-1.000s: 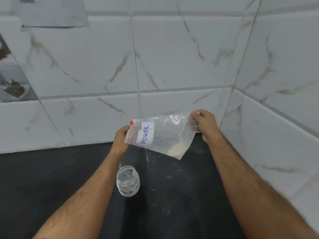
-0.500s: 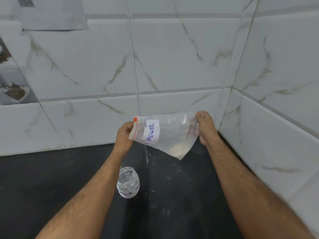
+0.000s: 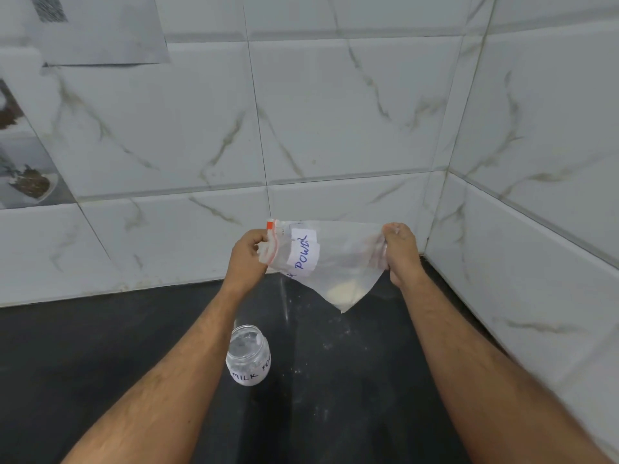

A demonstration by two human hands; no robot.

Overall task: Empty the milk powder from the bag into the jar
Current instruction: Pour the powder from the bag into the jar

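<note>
A clear zip bag with a red seal strip and a white label hangs in the air above the counter. A little pale milk powder lies in its lowest corner. My left hand grips the bag's sealed end at the left. My right hand pinches the bag's opposite end at the right. A small clear jar labelled MILK POWDER stands open on the black counter, below my left hand and beside my left forearm. It is apart from the bag.
The black counter runs into a corner of white marble-look tiled walls behind and on the right. Specks of spilled powder dot the counter under the bag. A paper sheet hangs on the wall at upper left.
Both hands have lifted the bag slightly and drawn it a little tighter between them. The powder stays in the lower corner. The jar has not moved.
</note>
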